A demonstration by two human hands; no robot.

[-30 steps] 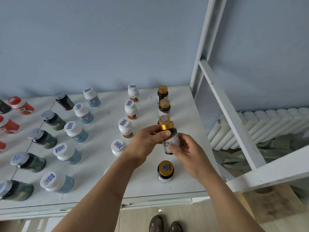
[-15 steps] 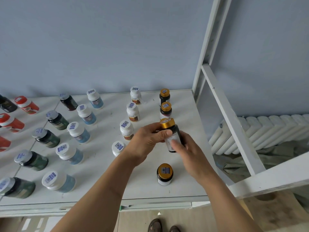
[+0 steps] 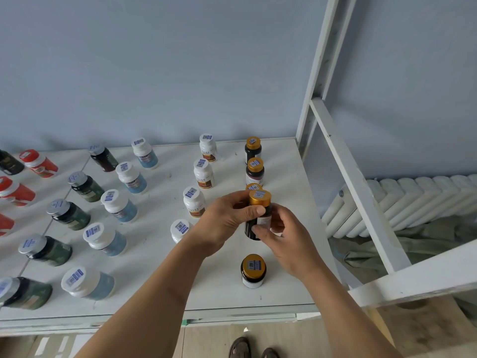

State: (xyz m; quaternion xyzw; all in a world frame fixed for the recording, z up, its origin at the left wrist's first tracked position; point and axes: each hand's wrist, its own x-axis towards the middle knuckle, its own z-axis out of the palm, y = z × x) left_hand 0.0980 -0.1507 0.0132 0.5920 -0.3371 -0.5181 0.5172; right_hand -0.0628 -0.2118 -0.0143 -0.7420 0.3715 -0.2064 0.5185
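I read this as a sorting job close to its end. The dark bottle [image 3: 258, 223] was off the table [image 3: 160, 280], held nearly upright in the air by both hands over the right-hand column and touching nothing else. The left hand [image 3: 224, 226] gripped it at the neck: its fingers [image 3: 238, 197] curled round behind the gold cap [image 3: 260, 198], with the thumb pressed across the shoulder just below. The right hand [image 3: 286, 241] pinched the lower body of the bottle between thumb and fingertips. Neither hand hung loose.

As for what was done, I could see the table laid out in columns by kind. There were red bottles [image 3: 38, 162] at the far left, then green bottles [image 3: 68, 214], blue-labelled bottles [image 3: 118, 209] and white bottles [image 3: 204, 173]. On the right stood the gold-capped bottles [image 3: 255, 171]. Three of those stood at the back of their column, and a nearest gold-capped bottle [image 3: 253, 270] stood by the front edge.

Between that one and the three behind it I saw a gap, and the held bottle hovered right above it. I judged that the only thing left was to lower the bottle into that gap, upright and in line, and let go. I could not tell whether more bottles waited beyond the left edge of the view.
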